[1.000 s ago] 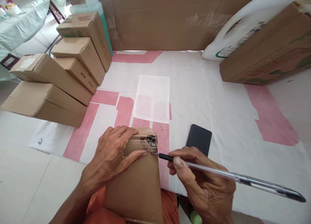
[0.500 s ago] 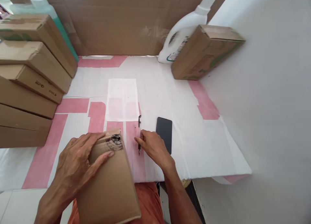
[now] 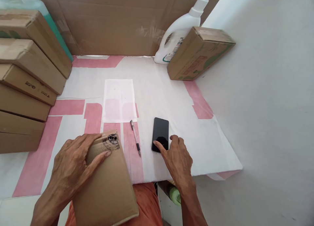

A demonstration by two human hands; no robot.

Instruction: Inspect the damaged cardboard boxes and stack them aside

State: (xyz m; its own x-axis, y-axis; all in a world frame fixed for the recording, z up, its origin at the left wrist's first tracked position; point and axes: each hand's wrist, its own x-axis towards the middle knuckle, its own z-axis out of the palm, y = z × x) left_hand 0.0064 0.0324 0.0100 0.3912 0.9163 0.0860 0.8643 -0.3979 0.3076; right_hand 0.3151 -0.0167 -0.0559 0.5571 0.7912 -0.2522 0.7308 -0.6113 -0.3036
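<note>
The right hand [image 3: 177, 155] has its fingers spread out loose, and they are not holding anything. One fingertip rests on the near end of a black phone [image 3: 160, 134], which lies flat on the white and pink sheet [image 3: 157, 88]. Just to the left of the phone lies a pen [image 3: 135, 137], on its own, with no hand on it.

The left hand [image 3: 72, 162] lies flat with its fingers open, pressing down on the top of a brown cardboard box [image 3: 108, 186]. The thumb and fingers sit near the far corner of the box, where there is a dark black scribble [image 3: 111, 141]. The near end of the box rests on the person's lap, on orange cloth [image 3: 147, 203]. The far end sits on the edge of the sheet.

Past the pen lies a thin white paper [image 3: 119, 100]. On the left is a stack of brown boxes [image 3: 24, 82]. At the back stand a white jug [image 3: 176, 36] and one more brown box [image 3: 200, 53], leaning on the jug. A green bottle top [image 3: 175, 195] peeks out below the right wrist.
</note>
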